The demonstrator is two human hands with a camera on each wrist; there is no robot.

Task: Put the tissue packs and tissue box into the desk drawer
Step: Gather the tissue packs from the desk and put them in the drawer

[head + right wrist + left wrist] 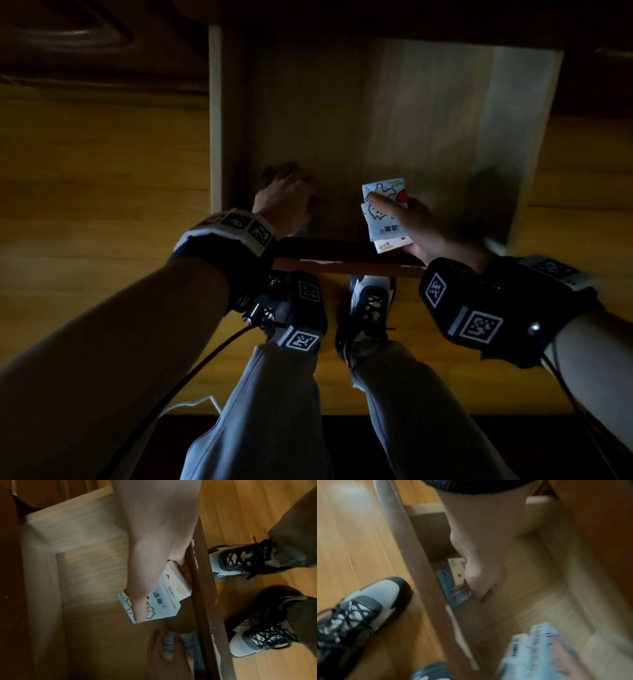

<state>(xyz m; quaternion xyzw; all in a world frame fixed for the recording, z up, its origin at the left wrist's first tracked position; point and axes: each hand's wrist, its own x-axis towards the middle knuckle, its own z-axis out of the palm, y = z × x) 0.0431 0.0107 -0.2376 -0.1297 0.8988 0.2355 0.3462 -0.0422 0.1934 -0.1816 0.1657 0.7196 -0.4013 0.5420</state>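
Observation:
The desk drawer [428, 120] is pulled out, its pale wood bottom bare. My right hand [407, 222] holds a small stack of blue-and-white tissue packs [383, 219] just above the drawer's front right. The thumb presses on top of these tissue packs [166, 605] and the fingers curl underneath. My left hand [284, 192] reaches down into the front left corner. There it grips more packs, blue and cream [453, 586], against the drawer's front wall [423, 563]. These left packs [188, 639] show partly under the curled fingers. No tissue box is in sight.
The drawer's dark front panel [342, 253] stands between my hands and my feet. Two grey-and-white sneakers [370, 301] stand on the wooden floor [102, 205] right below it. A black cable [191, 370] hangs from my left wrist. The dark desk body [102, 34] lies beyond.

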